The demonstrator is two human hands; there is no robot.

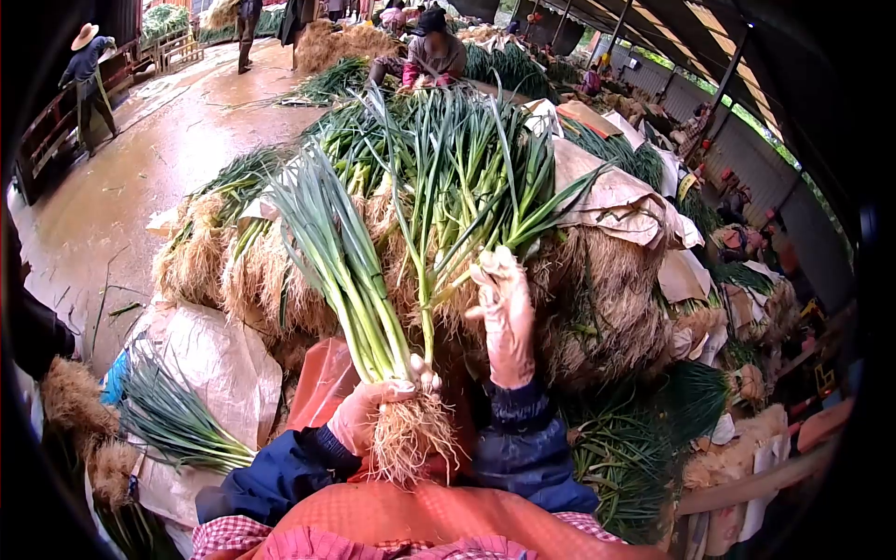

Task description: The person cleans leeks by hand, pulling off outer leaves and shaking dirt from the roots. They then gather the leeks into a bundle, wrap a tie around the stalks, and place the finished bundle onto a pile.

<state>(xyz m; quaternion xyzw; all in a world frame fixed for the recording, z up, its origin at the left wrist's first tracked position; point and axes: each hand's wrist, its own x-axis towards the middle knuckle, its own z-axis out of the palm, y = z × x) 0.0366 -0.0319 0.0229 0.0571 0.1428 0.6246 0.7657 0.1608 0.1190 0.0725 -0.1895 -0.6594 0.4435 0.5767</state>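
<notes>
A bunch of green onions (359, 313) stands upright in front of my chest, its pale roots (415, 443) hanging down. My left hand (366, 411) is wrapped round the white stems just above those roots. One stalk (426, 317) leans apart from the others, held at its base in the same hand. To its right my right hand (505, 313) is raised with curled fingertips. They pinch a yellowish leaf (459, 278) that slants off that separate stalk. Both hands look thinly gloved.
A big heap of green onions (457, 159) with tan roots (602, 308) rises directly ahead, partly under pale sacking (611, 191). More onions (182, 415) lie at left on a white sack (210, 350). Behind the heap a person (434, 56) works; another person (89, 79) stands far left on wet floor.
</notes>
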